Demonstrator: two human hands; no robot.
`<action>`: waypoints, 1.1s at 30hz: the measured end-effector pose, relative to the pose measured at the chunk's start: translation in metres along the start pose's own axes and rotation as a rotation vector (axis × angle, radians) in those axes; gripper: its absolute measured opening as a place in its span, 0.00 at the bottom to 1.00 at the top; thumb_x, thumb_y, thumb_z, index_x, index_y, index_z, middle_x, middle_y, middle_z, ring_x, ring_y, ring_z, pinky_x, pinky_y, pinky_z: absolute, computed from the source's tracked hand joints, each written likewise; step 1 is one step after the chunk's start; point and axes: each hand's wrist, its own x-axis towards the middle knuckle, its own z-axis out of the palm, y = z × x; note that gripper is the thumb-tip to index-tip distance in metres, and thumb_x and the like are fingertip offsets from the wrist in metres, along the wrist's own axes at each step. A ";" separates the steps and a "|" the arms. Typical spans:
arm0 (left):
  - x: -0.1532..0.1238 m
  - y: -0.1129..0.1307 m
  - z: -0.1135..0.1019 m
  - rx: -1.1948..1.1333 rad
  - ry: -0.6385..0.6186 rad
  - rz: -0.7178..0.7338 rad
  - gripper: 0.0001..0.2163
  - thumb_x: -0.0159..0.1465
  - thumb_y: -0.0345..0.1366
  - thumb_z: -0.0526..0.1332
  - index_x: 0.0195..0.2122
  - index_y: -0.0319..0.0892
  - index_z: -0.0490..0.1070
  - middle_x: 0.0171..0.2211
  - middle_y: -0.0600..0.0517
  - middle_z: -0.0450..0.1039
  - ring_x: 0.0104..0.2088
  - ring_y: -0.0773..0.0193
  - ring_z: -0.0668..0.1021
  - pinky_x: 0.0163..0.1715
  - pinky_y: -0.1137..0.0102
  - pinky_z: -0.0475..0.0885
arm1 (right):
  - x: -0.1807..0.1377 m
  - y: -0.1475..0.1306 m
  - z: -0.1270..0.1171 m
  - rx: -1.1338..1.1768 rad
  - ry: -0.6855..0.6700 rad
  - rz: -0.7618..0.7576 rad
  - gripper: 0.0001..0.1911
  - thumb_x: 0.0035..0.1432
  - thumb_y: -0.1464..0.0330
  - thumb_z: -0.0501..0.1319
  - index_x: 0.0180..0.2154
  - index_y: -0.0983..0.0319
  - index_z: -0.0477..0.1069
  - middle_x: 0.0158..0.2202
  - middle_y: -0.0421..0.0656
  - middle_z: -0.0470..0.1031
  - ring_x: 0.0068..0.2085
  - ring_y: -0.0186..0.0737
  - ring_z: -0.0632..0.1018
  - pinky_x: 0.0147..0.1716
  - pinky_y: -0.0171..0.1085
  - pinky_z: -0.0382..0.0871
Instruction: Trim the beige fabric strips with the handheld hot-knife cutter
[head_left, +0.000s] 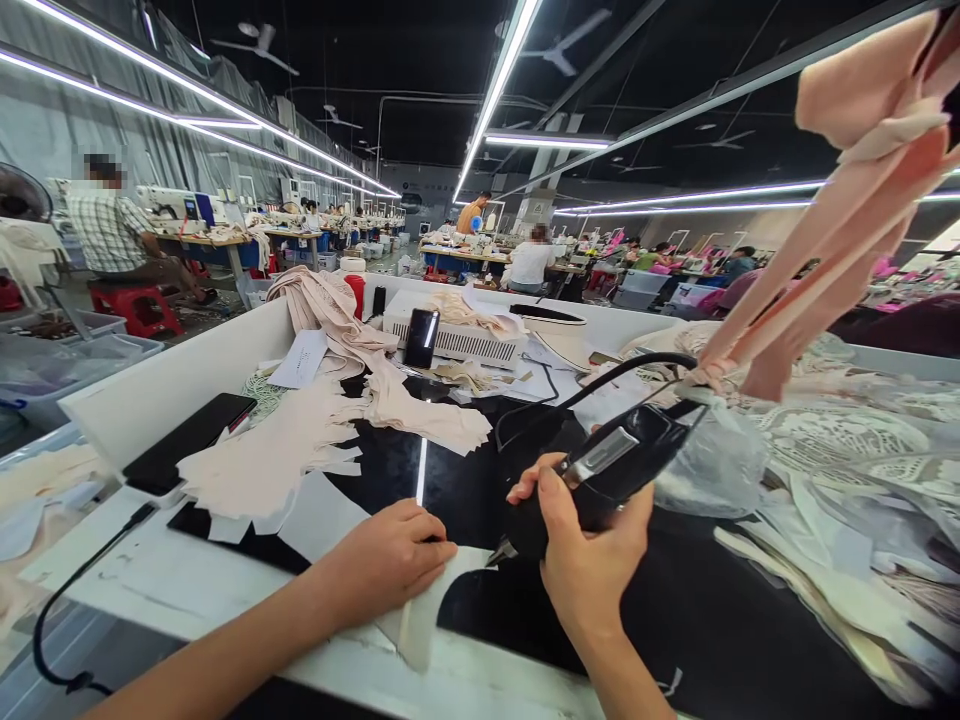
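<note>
My right hand (589, 560) is wrapped round a black corded electric cutter (634, 450) with a silver plate on its side. Its small metal tip (504, 551) points down and left, at the edge of a cream fabric piece (421, 625). Curled over that piece, my left hand (390, 560) holds it at the near edge of the black glossy tabletop (517, 610). Peach fabric strips (825, 270) hang from above and are knotted near the cutter's cord end. A stack of cream cut pieces (274, 450) lies beyond my left hand.
A phone (421, 338) stands against a white vented box (457, 345); a black power bank or phone (191, 440) lies left. Lace pieces and plastic bags (712, 460) pile up right. A low white wall (180, 385) borders the table. Several people sit at sewing machines beyond.
</note>
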 end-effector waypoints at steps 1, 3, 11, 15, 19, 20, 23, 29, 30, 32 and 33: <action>0.000 0.001 -0.001 0.025 0.016 0.000 0.09 0.76 0.29 0.57 0.51 0.38 0.76 0.44 0.47 0.78 0.45 0.60 0.81 0.55 0.62 0.78 | 0.000 -0.001 0.000 -0.004 -0.001 -0.003 0.17 0.58 0.65 0.73 0.40 0.55 0.64 0.30 0.32 0.77 0.23 0.34 0.76 0.25 0.37 0.77; 0.000 0.006 -0.004 0.088 0.040 -0.011 0.11 0.75 0.25 0.56 0.55 0.36 0.73 0.47 0.44 0.78 0.48 0.57 0.80 0.54 0.62 0.78 | -0.002 -0.003 0.000 -0.020 0.001 -0.006 0.18 0.58 0.65 0.73 0.40 0.55 0.64 0.30 0.32 0.77 0.23 0.34 0.77 0.25 0.37 0.77; -0.014 0.028 0.001 0.101 -0.194 -0.252 0.20 0.63 0.16 0.56 0.54 0.41 0.68 0.51 0.44 0.75 0.50 0.54 0.79 0.48 0.65 0.78 | -0.014 -0.015 -0.002 -0.119 0.059 -0.011 0.20 0.56 0.64 0.75 0.41 0.55 0.64 0.28 0.33 0.78 0.21 0.36 0.78 0.23 0.37 0.77; -0.015 0.030 0.000 0.041 -0.229 -0.313 0.16 0.66 0.18 0.57 0.51 0.43 0.68 0.49 0.46 0.74 0.48 0.55 0.78 0.46 0.66 0.77 | -0.017 -0.019 -0.002 -0.125 0.062 -0.017 0.20 0.56 0.64 0.75 0.41 0.55 0.65 0.29 0.33 0.78 0.22 0.35 0.78 0.25 0.38 0.78; -0.012 0.029 -0.005 0.032 -0.264 -0.299 0.13 0.67 0.18 0.57 0.46 0.42 0.69 0.46 0.48 0.74 0.45 0.56 0.78 0.46 0.67 0.76 | -0.020 -0.022 -0.003 -0.111 0.064 -0.025 0.19 0.56 0.65 0.75 0.41 0.56 0.65 0.30 0.33 0.78 0.22 0.34 0.78 0.24 0.37 0.77; -0.011 0.028 -0.007 0.032 -0.271 -0.290 0.13 0.67 0.17 0.57 0.45 0.42 0.69 0.45 0.48 0.74 0.45 0.57 0.78 0.46 0.67 0.76 | -0.020 -0.022 -0.003 -0.105 0.064 -0.027 0.19 0.56 0.65 0.75 0.41 0.56 0.65 0.30 0.33 0.78 0.22 0.34 0.78 0.24 0.37 0.77; -0.010 0.027 -0.010 0.044 -0.292 -0.268 0.12 0.68 0.17 0.57 0.43 0.42 0.69 0.44 0.50 0.74 0.45 0.58 0.78 0.46 0.68 0.75 | -0.022 -0.023 -0.003 -0.093 0.057 -0.026 0.19 0.56 0.65 0.75 0.41 0.56 0.66 0.30 0.33 0.78 0.22 0.34 0.78 0.24 0.37 0.77; -0.006 0.033 -0.010 0.163 -0.353 -0.262 0.09 0.70 0.19 0.61 0.42 0.41 0.71 0.41 0.51 0.75 0.40 0.59 0.79 0.36 0.69 0.76 | -0.025 -0.023 -0.005 -0.081 0.040 -0.005 0.20 0.56 0.66 0.75 0.41 0.55 0.65 0.30 0.33 0.78 0.23 0.35 0.79 0.24 0.37 0.77; -0.006 0.036 -0.007 0.187 -0.354 -0.261 0.06 0.71 0.23 0.63 0.43 0.40 0.72 0.40 0.51 0.76 0.39 0.58 0.80 0.35 0.68 0.77 | -0.025 -0.023 -0.005 -0.080 0.040 -0.003 0.20 0.56 0.66 0.75 0.41 0.56 0.65 0.30 0.33 0.79 0.23 0.35 0.79 0.24 0.37 0.77; -0.007 0.042 0.001 0.229 -0.327 -0.257 0.08 0.72 0.36 0.68 0.48 0.40 0.73 0.40 0.48 0.77 0.39 0.55 0.81 0.35 0.65 0.78 | -0.026 -0.024 -0.004 -0.083 0.044 -0.002 0.20 0.56 0.65 0.75 0.41 0.56 0.65 0.30 0.34 0.79 0.23 0.35 0.79 0.24 0.37 0.77; -0.009 0.045 0.006 0.246 -0.302 -0.253 0.16 0.70 0.45 0.70 0.52 0.39 0.73 0.42 0.46 0.78 0.41 0.53 0.81 0.37 0.63 0.80 | -0.027 -0.024 -0.004 -0.088 0.048 -0.002 0.20 0.56 0.64 0.75 0.41 0.56 0.66 0.30 0.34 0.79 0.23 0.35 0.79 0.25 0.37 0.78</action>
